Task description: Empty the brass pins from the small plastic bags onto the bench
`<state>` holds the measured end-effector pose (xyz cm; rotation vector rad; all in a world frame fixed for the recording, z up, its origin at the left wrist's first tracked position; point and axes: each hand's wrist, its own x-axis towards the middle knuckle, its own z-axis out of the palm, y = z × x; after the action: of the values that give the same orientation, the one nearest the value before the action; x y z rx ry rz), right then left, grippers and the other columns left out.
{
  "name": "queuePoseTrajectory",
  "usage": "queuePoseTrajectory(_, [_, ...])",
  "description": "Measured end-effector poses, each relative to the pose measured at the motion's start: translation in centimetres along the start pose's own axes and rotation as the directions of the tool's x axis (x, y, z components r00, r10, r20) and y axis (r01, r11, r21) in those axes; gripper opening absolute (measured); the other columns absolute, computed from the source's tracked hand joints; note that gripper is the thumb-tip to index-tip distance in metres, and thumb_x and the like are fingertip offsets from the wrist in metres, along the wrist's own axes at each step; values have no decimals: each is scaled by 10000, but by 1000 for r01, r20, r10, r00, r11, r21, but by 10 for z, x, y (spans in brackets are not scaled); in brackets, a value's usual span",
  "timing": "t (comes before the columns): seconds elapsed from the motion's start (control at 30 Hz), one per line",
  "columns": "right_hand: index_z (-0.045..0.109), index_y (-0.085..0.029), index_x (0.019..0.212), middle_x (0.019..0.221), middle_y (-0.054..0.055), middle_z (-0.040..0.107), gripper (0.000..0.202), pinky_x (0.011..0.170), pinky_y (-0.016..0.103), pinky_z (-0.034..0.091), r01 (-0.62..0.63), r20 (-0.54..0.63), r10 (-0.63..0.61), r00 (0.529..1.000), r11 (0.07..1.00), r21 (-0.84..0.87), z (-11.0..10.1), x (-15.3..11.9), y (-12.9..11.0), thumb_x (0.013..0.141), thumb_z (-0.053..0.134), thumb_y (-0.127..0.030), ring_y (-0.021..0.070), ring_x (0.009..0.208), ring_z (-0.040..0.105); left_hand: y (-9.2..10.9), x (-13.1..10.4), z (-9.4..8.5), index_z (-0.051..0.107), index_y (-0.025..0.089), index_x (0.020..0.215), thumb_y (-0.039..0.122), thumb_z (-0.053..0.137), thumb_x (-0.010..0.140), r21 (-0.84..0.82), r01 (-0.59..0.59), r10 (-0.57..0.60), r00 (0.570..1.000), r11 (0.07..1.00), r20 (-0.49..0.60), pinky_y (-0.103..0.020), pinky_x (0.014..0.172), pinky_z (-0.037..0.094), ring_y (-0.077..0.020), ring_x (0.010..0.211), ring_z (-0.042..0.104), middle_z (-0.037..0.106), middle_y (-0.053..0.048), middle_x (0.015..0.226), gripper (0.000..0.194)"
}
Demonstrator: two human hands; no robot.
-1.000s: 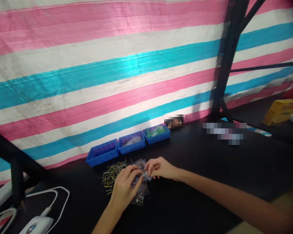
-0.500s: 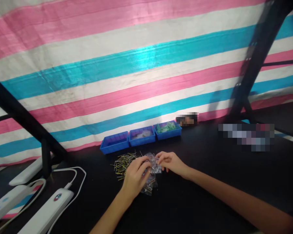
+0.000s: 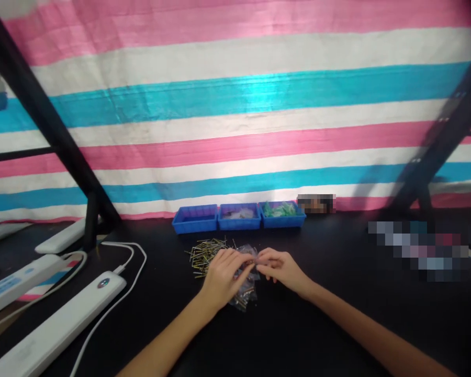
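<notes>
My left hand point(image 3: 225, 277) reaches over a cluster of small clear plastic bags point(image 3: 244, 298) with thin metal pieces inside. Its thumb and fingertips are pinched together on what looks like a small clear bag, partly hidden by the fingers. Facing it from the right, my right hand point(image 3: 284, 269) pinches at the same spot, its fingertips almost meeting those of the left. Beside and behind my left hand lies a loose pile of thin yellow and silver rods point(image 3: 206, 255), too small to name.
Three blue bins stand in a row at the back: one with nothing visible inside point(image 3: 195, 226), one holding clear plastic point(image 3: 239, 223), one holding green pieces point(image 3: 282, 222). White power strips point(image 3: 63, 327) with cables lie left. Black frame legs point(image 3: 74, 167) flank the black table point(image 3: 317, 340).
The camera view has levelled and shifted. My hands have drawn closer, and their fingertips now almost meet above the bags. The bins and the rod pile stay in place on the table.
</notes>
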<state>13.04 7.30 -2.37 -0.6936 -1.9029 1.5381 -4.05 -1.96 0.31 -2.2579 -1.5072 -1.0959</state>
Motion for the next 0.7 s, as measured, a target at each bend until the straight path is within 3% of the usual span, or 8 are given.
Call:
queuePoseTrajectory(0.13, [650, -134, 868, 591, -3, 567, 364, 388, 184, 365, -70, -6, 70, 998, 996, -56, 3, 1, 0, 743, 613, -474, 72, 434, 483, -4, 1, 2, 614, 185, 854, 280, 456, 885, 37, 71, -74, 993, 997, 95, -304, 707, 388, -153, 746, 543, 637, -20, 785, 187])
queuePoseTrajectory(0.3, [590, -148, 962, 752, 34, 631, 447, 365, 193, 338, -108, -97, 111, 989, 994, 28, 1, 5, -2, 758, 554, -544, 69, 404, 495, -16, 7, -11, 617, 171, 811, 249, 424, 891, 128, 54, -59, 998, 990, 36, -320, 761, 367, -150, 770, 533, 617, -25, 811, 223])
queuePoseTrajectory(0.43, [586, -153, 963, 643, -5, 581, 484, 355, 195, 302, -138, -195, 147, 970, 989, 60, -13, 13, 2, 723, 572, -573, 63, 372, 450, -26, 8, -19, 599, 167, 736, 224, 396, 889, 173, 98, -87, 994, 980, -70, -317, 743, 365, -142, 733, 519, 597, -28, 780, 261])
queuePoseTrajectory(0.57, [619, -152, 884, 588, -19, 529, 473, 343, 206, 267, -167, -238, 170, 956, 985, 33, -27, 29, 5, 675, 606, -577, 62, 359, 409, -26, 4, -13, 583, 170, 686, 204, 408, 869, 166, 85, -74, 995, 983, -74, -312, 727, 368, -139, 706, 508, 576, -20, 740, 255])
queuePoseTrajectory(0.7, [642, -148, 881, 563, -29, 493, 467, 343, 211, 269, -119, -232, 118, 966, 993, 8, -24, 58, -8, 657, 625, -557, 64, 363, 390, -22, 1, -6, 572, 177, 666, 206, 440, 847, 172, 34, -28, 999, 985, -38, -322, 739, 367, -144, 717, 504, 565, -14, 731, 226])
